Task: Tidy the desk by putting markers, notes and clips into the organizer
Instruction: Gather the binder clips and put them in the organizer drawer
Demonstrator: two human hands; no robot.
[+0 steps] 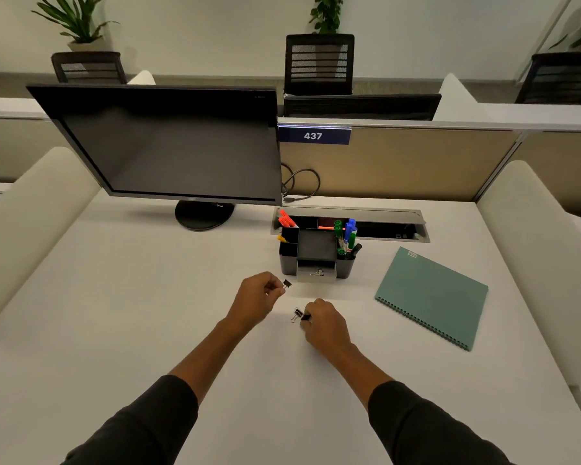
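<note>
Left hand (254, 298) pinches a clip (287, 283) by its wire handles; right hand (322, 322) closes on clips (299, 315) at six o'clock of the organizer (316, 256) (light, stiff, springy, I judge).

organizer (317, 260) behind hands, clip (317, 272) in drawer, notebook (431, 297) right, monitor (168, 146) behind-left

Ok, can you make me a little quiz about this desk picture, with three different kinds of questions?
1. True or false: the drawer of the organizer is shut.
2. What does the left hand hold in its fingers?
A. a marker
B. a clip
C. a note
3. Fill in: the green notebook lies to the ___ of the organizer.

Key:
1. False, it is open with a clip inside.
2. B
3. right
</note>
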